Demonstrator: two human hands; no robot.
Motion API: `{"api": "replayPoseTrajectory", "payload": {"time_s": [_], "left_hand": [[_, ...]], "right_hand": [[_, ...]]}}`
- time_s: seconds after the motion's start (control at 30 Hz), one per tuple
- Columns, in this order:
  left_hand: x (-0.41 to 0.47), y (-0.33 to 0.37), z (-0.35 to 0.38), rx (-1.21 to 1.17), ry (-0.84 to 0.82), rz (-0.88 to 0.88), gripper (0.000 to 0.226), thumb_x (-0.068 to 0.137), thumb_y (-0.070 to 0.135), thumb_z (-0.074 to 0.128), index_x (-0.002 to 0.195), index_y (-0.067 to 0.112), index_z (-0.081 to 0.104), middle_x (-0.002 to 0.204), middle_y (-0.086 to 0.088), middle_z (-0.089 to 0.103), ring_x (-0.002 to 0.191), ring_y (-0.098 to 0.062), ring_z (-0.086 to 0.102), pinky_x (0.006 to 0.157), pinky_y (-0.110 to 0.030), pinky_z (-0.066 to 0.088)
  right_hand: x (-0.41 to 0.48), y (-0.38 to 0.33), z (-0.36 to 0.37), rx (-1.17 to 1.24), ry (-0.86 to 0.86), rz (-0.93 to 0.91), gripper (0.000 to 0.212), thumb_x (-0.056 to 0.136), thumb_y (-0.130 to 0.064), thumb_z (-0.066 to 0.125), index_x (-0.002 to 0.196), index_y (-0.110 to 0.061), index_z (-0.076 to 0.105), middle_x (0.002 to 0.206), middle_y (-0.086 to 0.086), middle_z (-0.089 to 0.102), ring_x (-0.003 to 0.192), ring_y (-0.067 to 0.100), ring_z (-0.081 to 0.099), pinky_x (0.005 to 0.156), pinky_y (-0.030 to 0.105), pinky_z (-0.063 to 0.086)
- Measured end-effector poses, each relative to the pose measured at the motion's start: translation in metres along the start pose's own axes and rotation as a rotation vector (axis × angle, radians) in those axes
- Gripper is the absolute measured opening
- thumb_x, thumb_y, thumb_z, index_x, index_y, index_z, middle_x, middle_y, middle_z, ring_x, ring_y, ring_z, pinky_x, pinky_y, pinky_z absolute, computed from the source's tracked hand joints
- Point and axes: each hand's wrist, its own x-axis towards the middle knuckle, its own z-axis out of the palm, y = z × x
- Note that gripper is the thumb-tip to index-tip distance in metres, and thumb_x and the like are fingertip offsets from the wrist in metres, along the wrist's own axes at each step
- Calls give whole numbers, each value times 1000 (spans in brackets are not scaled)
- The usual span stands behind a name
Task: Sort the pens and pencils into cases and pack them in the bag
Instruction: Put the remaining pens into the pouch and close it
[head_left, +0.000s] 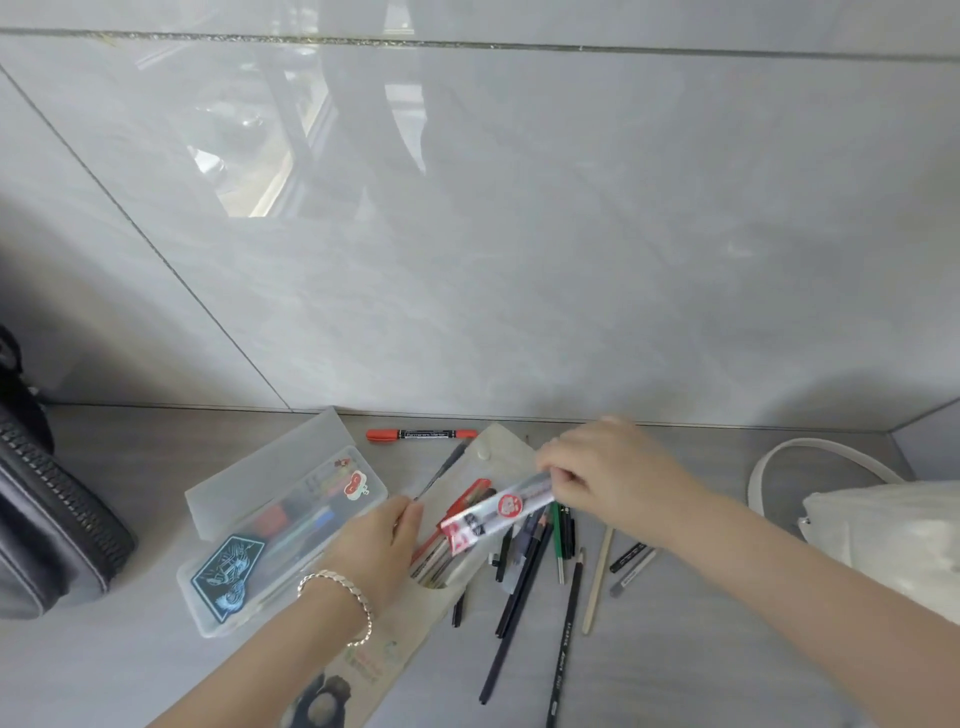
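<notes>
My right hand (608, 475) pinches the upper end of a clear packet of pens with a red-and-white label (498, 514), held slanted over the mouth of a beige paper pen case (506, 449). My left hand (382, 543), wearing a bracelet, grips the left edge of that paper case, which holds several pens. A translucent plastic pencil box (291, 525) lies open to the left with pens inside. Several loose pencils and pens (530, 566) lie to the right of the paper case. A red-capped marker (421, 434) lies by the wall.
A black zipped bag (49, 525) sits at the left edge. A white bag with a strap (883, 525) lies at the right. A tiled wall (519, 234) rises right behind the counter. Two small lead boxes (631, 564) lie near the pencils.
</notes>
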Motion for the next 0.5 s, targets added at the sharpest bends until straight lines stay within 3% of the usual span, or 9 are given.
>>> {"api": "replayPoseTrajectory", "payload": {"time_s": [0.13,0.2,0.33,0.4,0.5], "left_hand": [[-9,9,6,-10,7,102,34,98,31,35,68,17,42,60,3,46,62,-14,45,57,-20,33],[-11,10,7,-21,7,132,36,98,30,35,64,21,38,58,4,44,60,-11,44,56,-16,32],[-10,2,6,-19,2,97,33,99,30,34,68,23,42,63,4,50,64,-14,48,60,-21,35],[-5,-6,2,-55,10,18,33,99,31,33,71,17,46,66,1,51,71,-19,51,63,-24,37],[0,-18,-5,-57,51,-82,33,99,33,31,74,23,50,72,3,54,80,-22,53,70,-29,37]], "right_hand": [[1,-29,36,-29,83,-152,24,69,-22,38,59,-26,59,45,-8,49,45,12,47,55,21,39],[3,-44,53,13,109,-191,24,71,-22,38,62,-25,61,50,-9,52,49,12,51,61,23,38],[18,-48,63,125,283,-246,21,82,-19,48,92,-18,66,83,-2,63,80,13,55,78,24,36],[29,-41,58,288,469,-150,16,84,-15,54,97,-14,63,93,5,64,90,16,52,86,28,37],[58,-17,55,450,542,277,16,87,-8,52,97,-10,65,97,5,65,96,16,54,89,30,43]]}}
